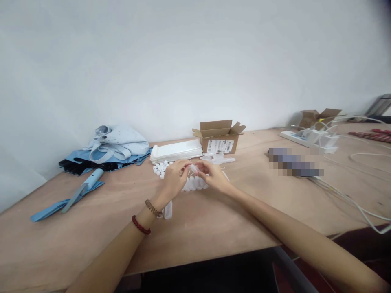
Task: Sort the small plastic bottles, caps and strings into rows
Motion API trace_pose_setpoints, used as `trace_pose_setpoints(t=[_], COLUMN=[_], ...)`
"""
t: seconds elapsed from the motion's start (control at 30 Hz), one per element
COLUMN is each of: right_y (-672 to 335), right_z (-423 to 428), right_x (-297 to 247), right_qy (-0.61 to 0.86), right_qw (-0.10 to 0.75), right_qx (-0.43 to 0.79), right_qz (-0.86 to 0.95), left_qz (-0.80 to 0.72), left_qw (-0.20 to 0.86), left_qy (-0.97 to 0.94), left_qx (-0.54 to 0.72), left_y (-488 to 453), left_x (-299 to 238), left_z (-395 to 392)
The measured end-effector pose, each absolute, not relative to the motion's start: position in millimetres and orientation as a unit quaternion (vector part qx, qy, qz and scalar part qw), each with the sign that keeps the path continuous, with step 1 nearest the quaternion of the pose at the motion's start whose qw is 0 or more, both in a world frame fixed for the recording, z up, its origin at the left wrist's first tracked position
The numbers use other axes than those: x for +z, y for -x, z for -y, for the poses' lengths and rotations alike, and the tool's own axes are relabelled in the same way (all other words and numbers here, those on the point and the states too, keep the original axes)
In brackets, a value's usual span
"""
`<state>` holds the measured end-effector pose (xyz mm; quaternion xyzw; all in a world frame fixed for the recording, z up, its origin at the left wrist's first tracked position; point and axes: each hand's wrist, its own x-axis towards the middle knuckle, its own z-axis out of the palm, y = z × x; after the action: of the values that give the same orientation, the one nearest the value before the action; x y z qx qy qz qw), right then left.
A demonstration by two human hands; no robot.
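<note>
Between my fingertips is a small translucent plastic bottle, held above the table. My left hand pinches its left end, and my right hand grips it from the right. Below my hands lies a row of similar translucent bottles, partly covered by them. A heap of small white caps lies just left of my left hand. Near my left wrist another clear bottle rests on the table, with a piece beside it partly hidden. Behind my right hand are more clear plastic pieces.
Behind my hands lie a stack of white sleeves and an open cardboard box. At left are a blue umbrella and a pale cloth bag. A pixelated object, cables and a power strip are at right.
</note>
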<state>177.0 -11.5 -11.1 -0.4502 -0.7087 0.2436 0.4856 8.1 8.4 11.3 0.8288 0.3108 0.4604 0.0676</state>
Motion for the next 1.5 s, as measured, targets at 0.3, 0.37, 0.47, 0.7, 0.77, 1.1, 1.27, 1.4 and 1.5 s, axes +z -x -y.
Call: trace_pose_setpoints(t=[0.3, 0.37, 0.47, 0.7, 0.77, 1.1, 1.27, 1.4, 1.5], right_y=[-171.1, -170.3, -169.7, -171.4, -171.6, -166.3, -157.4, -144.9, -138.2], right_z=[9.8, 9.7, 8.8, 10.1, 12.3, 23.8, 31.4, 40.6, 48.4], right_x=[-12.5, -11.8, -9.2, -0.7, 1.5, 8.0, 8.0, 6.0, 3.9], right_qy=[0.426, 0.423, 0.41, 0.367, 0.363, 0.394, 0.414, 0.377, 0.396], right_qw=[0.48, 0.493, 0.514, 0.529, 0.539, 0.521, 0.503, 0.456, 0.364], right_qx=[0.291, 0.336, 0.401, 0.496, 0.501, 0.495, 0.498, 0.51, 0.459], right_qz=[0.709, 0.682, 0.638, 0.583, 0.571, 0.574, 0.573, 0.625, 0.707], left_qz=[-0.324, -0.329, -0.32, -0.261, -0.254, -0.222, -0.23, -0.256, -0.272], left_qw=[0.133, 0.137, 0.117, 0.092, 0.071, -0.006, 0.019, 0.045, 0.083], left_qy=[-0.826, -0.818, -0.813, -0.834, -0.846, -0.892, -0.894, -0.896, -0.906], left_qx=[0.442, 0.451, 0.473, 0.477, 0.463, 0.394, 0.384, 0.36, 0.314], left_y=[-8.0, -8.3, -9.0, -7.5, -5.9, 1.0, 13.5, 37.9, 58.5], left_x=[13.6, 13.1, 12.6, 16.3, 18.1, 15.4, 19.0, 18.7, 12.6], left_z=[-8.8, -9.2, -8.2, -5.0, -5.2, -1.6, 6.7, 21.5, 33.6])
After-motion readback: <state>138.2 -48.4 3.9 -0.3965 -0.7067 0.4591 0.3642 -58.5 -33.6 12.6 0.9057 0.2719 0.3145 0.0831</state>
